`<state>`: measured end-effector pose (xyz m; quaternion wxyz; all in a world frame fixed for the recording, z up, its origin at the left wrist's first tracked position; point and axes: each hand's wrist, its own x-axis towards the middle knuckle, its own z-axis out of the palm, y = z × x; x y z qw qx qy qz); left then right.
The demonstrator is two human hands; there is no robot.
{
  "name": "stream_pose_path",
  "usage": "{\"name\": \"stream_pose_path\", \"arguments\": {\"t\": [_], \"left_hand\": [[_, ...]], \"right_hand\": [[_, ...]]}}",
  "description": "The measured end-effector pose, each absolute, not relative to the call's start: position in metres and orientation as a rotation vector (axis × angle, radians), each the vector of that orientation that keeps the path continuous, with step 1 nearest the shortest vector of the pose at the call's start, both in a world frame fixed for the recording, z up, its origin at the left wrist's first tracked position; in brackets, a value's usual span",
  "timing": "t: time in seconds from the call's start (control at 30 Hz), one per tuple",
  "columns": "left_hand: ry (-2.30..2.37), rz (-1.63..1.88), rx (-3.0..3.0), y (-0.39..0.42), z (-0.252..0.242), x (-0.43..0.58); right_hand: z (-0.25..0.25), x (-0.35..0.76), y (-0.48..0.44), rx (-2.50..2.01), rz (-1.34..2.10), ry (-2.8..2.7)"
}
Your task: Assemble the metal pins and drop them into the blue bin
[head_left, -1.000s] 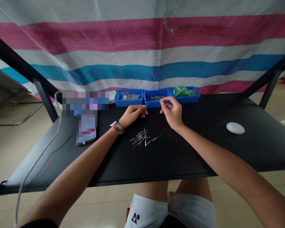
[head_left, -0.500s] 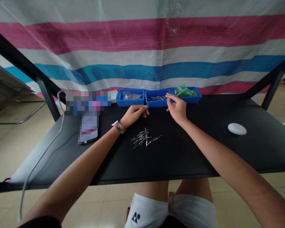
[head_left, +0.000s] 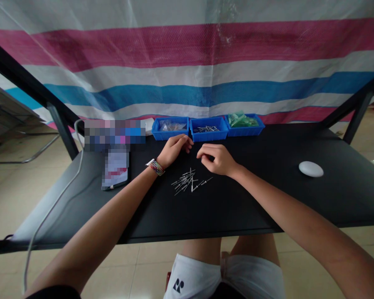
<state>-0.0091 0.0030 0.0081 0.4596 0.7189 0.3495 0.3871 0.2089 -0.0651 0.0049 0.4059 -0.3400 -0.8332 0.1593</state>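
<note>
My left hand rests on the black table with its fingers curled together, just in front of the blue bins; whatever it grips is too small to name. My right hand hovers low over the table beside it, fingers curled inward, close above a loose pile of thin metal pins. The middle blue bin holds more of the same pins. The left blue bin holds a clear bag, and the right blue bin holds green parts.
A phone lies at the left with a white cable trailing off the table's left edge. A white oval object sits at the right. A striped tarp hangs behind the table; black frame legs stand at both sides.
My right hand has drawn back from the middle blue bin toward me and to the left, down near the pile of pins. My left hand has stayed where it was.
</note>
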Motion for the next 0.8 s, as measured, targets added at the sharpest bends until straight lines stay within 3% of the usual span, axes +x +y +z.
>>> {"name": "stream_pose_path", "arguments": {"t": [0.27, 0.8], "left_hand": [[0.890, 0.973, 1.747, 0.005, 0.005, -0.008], [0.848, 0.941, 1.773, 0.004, 0.009, -0.008]], "right_hand": [[0.008, 0.195, -0.069, -0.715, 0.425, -2.363], [0.007, 0.197, -0.062, -0.776, 0.564, -2.273]]}}
